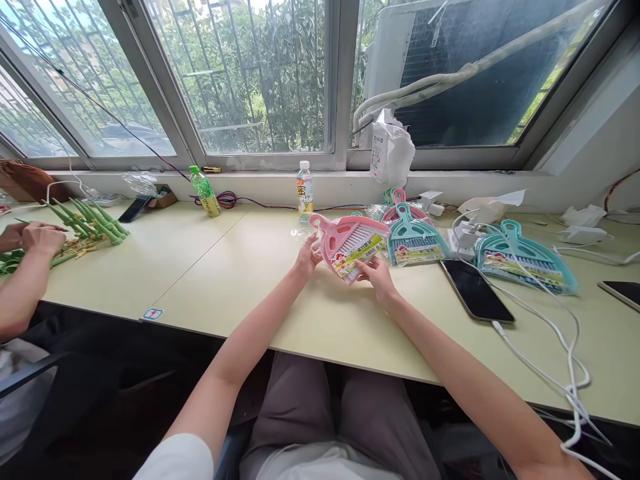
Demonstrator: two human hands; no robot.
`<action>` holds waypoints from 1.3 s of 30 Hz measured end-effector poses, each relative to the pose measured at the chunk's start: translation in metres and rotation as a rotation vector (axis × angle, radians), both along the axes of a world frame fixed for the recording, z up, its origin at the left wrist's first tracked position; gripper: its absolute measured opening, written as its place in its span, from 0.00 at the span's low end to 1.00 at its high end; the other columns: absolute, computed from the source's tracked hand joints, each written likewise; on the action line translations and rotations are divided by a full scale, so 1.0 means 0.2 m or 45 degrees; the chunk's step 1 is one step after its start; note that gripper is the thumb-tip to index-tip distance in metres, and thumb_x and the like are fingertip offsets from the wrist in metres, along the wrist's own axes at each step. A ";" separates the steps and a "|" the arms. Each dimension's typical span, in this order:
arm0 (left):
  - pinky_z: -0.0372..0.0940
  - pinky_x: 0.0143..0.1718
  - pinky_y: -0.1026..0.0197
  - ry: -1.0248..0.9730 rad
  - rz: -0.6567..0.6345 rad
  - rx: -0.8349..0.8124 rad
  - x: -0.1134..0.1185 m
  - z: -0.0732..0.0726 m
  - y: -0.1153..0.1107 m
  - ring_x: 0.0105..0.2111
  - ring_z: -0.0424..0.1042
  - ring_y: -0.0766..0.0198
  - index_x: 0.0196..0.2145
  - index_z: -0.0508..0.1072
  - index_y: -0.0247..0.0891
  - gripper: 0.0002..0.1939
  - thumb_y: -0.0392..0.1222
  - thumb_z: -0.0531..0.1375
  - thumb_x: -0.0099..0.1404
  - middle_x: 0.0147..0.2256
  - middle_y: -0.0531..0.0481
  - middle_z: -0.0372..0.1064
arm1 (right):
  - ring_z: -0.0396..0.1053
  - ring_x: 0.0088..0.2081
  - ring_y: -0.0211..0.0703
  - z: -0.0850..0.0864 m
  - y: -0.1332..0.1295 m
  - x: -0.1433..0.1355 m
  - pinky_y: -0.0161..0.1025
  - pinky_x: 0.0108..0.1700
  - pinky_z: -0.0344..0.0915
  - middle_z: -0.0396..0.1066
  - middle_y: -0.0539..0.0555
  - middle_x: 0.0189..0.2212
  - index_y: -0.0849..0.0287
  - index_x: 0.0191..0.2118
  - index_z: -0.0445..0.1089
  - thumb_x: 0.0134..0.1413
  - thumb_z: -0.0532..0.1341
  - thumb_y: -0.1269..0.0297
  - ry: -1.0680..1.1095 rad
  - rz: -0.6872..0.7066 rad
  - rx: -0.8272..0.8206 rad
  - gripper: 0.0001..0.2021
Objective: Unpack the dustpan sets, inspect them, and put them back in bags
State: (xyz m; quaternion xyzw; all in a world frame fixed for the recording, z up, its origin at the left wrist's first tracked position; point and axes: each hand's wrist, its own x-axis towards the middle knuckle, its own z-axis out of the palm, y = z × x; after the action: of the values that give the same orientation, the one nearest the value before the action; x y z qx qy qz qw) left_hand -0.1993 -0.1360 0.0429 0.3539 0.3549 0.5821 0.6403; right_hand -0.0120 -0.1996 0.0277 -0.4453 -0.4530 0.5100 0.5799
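Note:
Between my two hands is a pink dustpan and brush set (356, 241) with a printed label, raised a little over the table. My left hand (309, 256) grips its left side near the handle, the fingers partly hidden behind it. At the lower right edge, my right hand (376, 275) pinches the set, thumb over the label. Just right of it lies a teal dustpan set (417, 241) in clear wrapping, with a pink dustpan (400, 197) partly hidden behind. Another teal dustpan set (523, 257) rests farther right.
A black phone (477, 292) and white cables (570, 340) lie to my right. A white-capped bottle (305, 190) and a green bottle (205, 192) stand near the window. On the left, a person's hands (40, 239) are beside green stalks (93, 223).

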 end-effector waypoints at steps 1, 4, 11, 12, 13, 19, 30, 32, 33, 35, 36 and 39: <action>0.65 0.36 0.61 -0.009 0.000 -0.009 -0.01 0.00 0.01 0.32 0.72 0.64 0.43 0.71 0.37 0.19 0.51 0.64 0.58 0.36 0.47 0.74 | 0.71 0.30 0.42 0.00 0.00 0.00 0.38 0.27 0.70 0.75 0.56 0.36 0.58 0.37 0.71 0.34 0.72 0.50 -0.012 0.029 -0.001 0.23; 0.65 0.35 0.63 -0.007 -0.034 0.078 -0.03 0.00 0.01 0.32 0.73 0.66 0.43 0.73 0.38 0.15 0.44 0.65 0.58 0.36 0.50 0.76 | 0.71 0.28 0.42 0.00 -0.01 -0.01 0.38 0.26 0.69 0.75 0.56 0.35 0.58 0.37 0.71 0.34 0.72 0.51 -0.014 0.060 -0.017 0.23; 0.67 0.47 0.59 0.035 -0.321 0.252 0.00 0.04 -0.04 0.45 0.74 0.60 0.50 0.74 0.41 0.21 0.44 0.67 0.59 0.47 0.49 0.75 | 0.71 0.31 0.39 0.00 0.00 0.00 0.35 0.28 0.70 0.75 0.54 0.37 0.58 0.37 0.71 0.34 0.73 0.51 0.104 -0.030 -0.009 0.23; 0.66 0.48 0.57 0.064 -0.398 0.244 0.01 0.04 -0.06 0.46 0.73 0.58 0.50 0.74 0.40 0.21 0.45 0.67 0.59 0.48 0.47 0.74 | 0.71 0.31 0.40 0.00 0.00 0.01 0.35 0.28 0.70 0.75 0.54 0.37 0.57 0.37 0.71 0.34 0.72 0.51 0.117 -0.045 -0.003 0.23; 0.66 0.50 0.56 0.096 -0.470 0.230 0.02 0.04 -0.07 0.48 0.73 0.55 0.50 0.74 0.39 0.21 0.47 0.66 0.60 0.48 0.45 0.74 | 0.71 0.32 0.40 0.00 0.00 0.01 0.35 0.29 0.70 0.75 0.54 0.37 0.57 0.37 0.71 0.34 0.72 0.51 0.128 -0.061 -0.001 0.23; 0.67 0.48 0.55 0.110 -0.490 0.174 0.04 0.03 -0.07 0.48 0.73 0.54 0.48 0.75 0.40 0.20 0.50 0.65 0.60 0.47 0.45 0.75 | 0.73 0.33 0.43 0.01 0.01 0.02 0.38 0.31 0.71 0.75 0.55 0.37 0.56 0.36 0.70 0.35 0.72 0.51 0.124 -0.079 -0.026 0.22; 0.68 0.48 0.60 -0.171 -0.166 0.112 -0.04 0.00 0.02 0.42 0.76 0.63 0.55 0.69 0.40 0.23 0.35 0.56 0.62 0.41 0.49 0.77 | 0.69 0.28 0.40 0.02 0.01 0.03 0.36 0.26 0.68 0.74 0.53 0.33 0.57 0.34 0.71 0.36 0.71 0.55 0.050 -0.050 -0.028 0.18; 0.65 0.54 0.55 -0.203 -0.284 0.170 -0.07 0.01 0.02 0.46 0.75 0.61 0.59 0.66 0.42 0.27 0.35 0.56 0.62 0.46 0.48 0.76 | 0.68 0.29 0.39 0.03 0.01 0.04 0.36 0.26 0.68 0.74 0.53 0.33 0.58 0.35 0.71 0.36 0.72 0.54 0.070 -0.122 0.006 0.19; 0.63 0.56 0.53 -0.196 -0.360 0.195 -0.08 0.02 0.02 0.48 0.74 0.60 0.60 0.65 0.42 0.28 0.35 0.57 0.61 0.48 0.48 0.75 | 0.68 0.29 0.39 0.04 0.01 0.04 0.35 0.26 0.68 0.74 0.53 0.33 0.58 0.35 0.71 0.36 0.72 0.54 0.088 -0.154 0.016 0.20; 0.60 0.59 0.50 -0.144 -0.495 0.209 -0.09 0.03 0.00 0.51 0.73 0.57 0.61 0.64 0.43 0.30 0.35 0.59 0.61 0.51 0.47 0.73 | 0.69 0.30 0.39 0.05 0.01 0.06 0.35 0.27 0.68 0.74 0.53 0.34 0.58 0.35 0.71 0.35 0.72 0.54 0.141 -0.176 0.004 0.21; 0.60 0.59 0.50 -0.113 -0.545 0.200 -0.09 0.04 -0.01 0.51 0.73 0.56 0.61 0.64 0.43 0.30 0.36 0.60 0.61 0.52 0.46 0.73 | 0.70 0.30 0.39 0.05 0.01 0.06 0.35 0.28 0.68 0.75 0.53 0.35 0.58 0.35 0.71 0.34 0.73 0.54 0.169 -0.168 -0.015 0.21; 0.64 0.55 0.51 -0.042 -0.615 0.145 -0.06 0.04 -0.04 0.47 0.75 0.56 0.58 0.67 0.42 0.26 0.39 0.61 0.63 0.49 0.46 0.74 | 0.70 0.30 0.39 0.05 0.02 0.07 0.34 0.27 0.68 0.75 0.53 0.34 0.59 0.34 0.71 0.32 0.74 0.54 0.195 -0.114 -0.053 0.22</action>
State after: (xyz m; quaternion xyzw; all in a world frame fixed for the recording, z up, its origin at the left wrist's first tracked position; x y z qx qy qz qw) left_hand -0.2104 -0.1432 0.0517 0.4545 0.2160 0.4369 0.7456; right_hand 0.0029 -0.1960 0.0380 -0.4367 -0.3765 0.5254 0.6257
